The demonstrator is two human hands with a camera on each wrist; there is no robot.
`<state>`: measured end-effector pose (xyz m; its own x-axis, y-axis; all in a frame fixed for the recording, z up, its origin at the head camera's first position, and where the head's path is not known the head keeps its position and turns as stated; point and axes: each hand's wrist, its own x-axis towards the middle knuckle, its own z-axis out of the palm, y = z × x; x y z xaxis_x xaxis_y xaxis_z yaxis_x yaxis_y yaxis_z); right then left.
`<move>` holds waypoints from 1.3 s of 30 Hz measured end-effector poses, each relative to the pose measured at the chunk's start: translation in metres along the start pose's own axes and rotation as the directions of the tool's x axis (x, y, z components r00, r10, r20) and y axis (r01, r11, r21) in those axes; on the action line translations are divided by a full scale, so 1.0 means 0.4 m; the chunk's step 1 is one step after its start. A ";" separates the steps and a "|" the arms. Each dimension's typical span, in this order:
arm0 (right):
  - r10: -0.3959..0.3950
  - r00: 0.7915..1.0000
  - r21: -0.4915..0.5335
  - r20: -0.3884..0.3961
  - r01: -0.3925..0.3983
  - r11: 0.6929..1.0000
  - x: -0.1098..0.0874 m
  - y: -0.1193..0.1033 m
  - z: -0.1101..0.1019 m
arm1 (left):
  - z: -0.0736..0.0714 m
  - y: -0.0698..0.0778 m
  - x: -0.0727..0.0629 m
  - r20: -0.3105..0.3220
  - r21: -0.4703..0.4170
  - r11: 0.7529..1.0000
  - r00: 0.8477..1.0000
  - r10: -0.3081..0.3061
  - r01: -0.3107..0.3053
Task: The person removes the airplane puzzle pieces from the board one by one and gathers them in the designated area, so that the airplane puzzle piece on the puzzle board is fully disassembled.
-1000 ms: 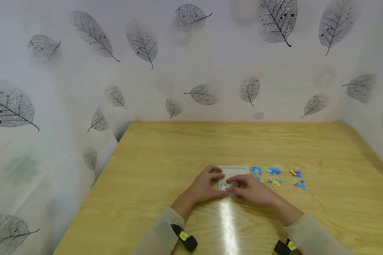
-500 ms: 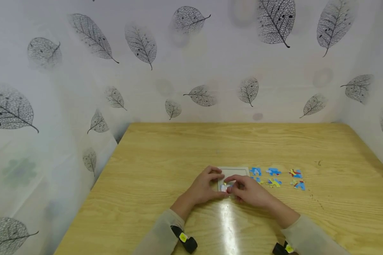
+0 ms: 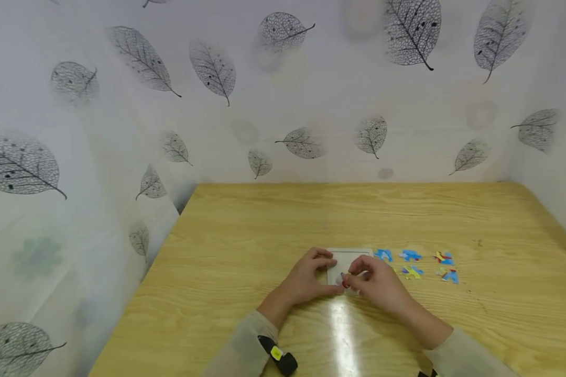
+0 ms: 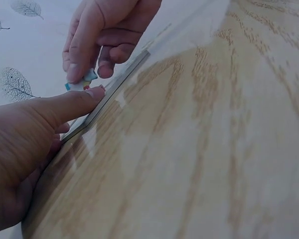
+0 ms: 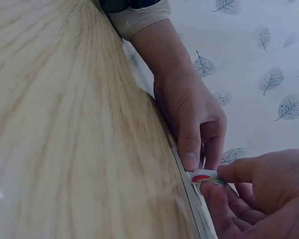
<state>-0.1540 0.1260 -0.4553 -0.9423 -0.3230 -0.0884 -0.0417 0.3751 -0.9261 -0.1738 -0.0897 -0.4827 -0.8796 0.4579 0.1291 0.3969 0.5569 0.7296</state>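
Observation:
My left hand (image 3: 305, 277) grips a pale puzzle tray (image 3: 345, 257) at its left side, fingers at the left edge and thumb along the near edge. My right hand (image 3: 381, 285) pinches a small jigsaw piece (image 5: 203, 178) between thumb and fingers over the tray's near part. White, red and blue-green patches show on that piece, which is tilted. In the left wrist view the same piece (image 4: 79, 85) sits close by the left thumb; whether they touch, I cannot tell. Much of the tray's lower part is hidden behind the hands.
Several loose jigsaw pieces lie in two rows right of the tray, among them a blue one (image 3: 411, 255), a yellow one (image 3: 412, 272) and a red-and-blue one (image 3: 449, 275). The wooden table (image 3: 264, 225) meets a leaf-patterned curtain (image 3: 330, 94) at the back.
The jigsaw piece, low in the tray's near-left corner earlier, is now tilted up in my right fingers. My left hand keeps its place on the tray. The head view has shifted slightly.

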 end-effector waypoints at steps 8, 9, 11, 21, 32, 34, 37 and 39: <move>-0.039 0.991 0.120 0.128 0.024 0.992 -0.015 0.019 -0.054 | -0.004 0.009 0.007 0.006 0.049 0.999 1.000 -0.017 0.017; -0.034 0.989 0.142 0.144 0.013 0.990 -0.017 0.022 -0.059 | -0.005 0.008 0.007 0.006 0.051 0.999 1.000 -0.019 0.019; -0.014 0.986 0.186 0.167 -0.018 0.982 -0.023 0.025 -0.068 | -0.005 0.005 0.008 0.007 0.049 0.999 1.000 -0.024 0.024; 0.072 0.979 0.352 0.189 -0.136 0.926 -0.046 0.042 -0.117 | -0.002 0.006 0.004 0.012 0.030 0.998 0.999 -0.050 0.049; 0.151 0.984 0.281 0.094 -0.172 0.944 -0.090 0.080 -0.161 | 0.001 0.011 0.002 0.024 0.031 0.998 0.999 -0.048 0.047; 0.181 0.981 0.261 0.068 -0.193 0.946 -0.098 0.083 -0.167 | 0.002 0.010 0.002 0.024 0.024 0.998 0.998 -0.052 0.052; 0.211 0.977 0.224 0.031 -0.213 0.951 -0.108 0.086 -0.177 | 0.002 0.009 0.003 0.025 0.017 0.998 0.998 -0.060 0.060; 0.218 0.976 0.211 0.017 -0.216 0.953 -0.111 0.088 -0.180 | 0.002 0.008 0.003 0.024 0.022 0.998 0.998 -0.063 0.062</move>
<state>-0.1377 0.2158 -0.4575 -0.9231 -0.2479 -0.2939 0.2339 0.2445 -0.9410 -0.1733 -0.0870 -0.4807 -0.8962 0.4386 0.0671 0.3472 0.5993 0.7213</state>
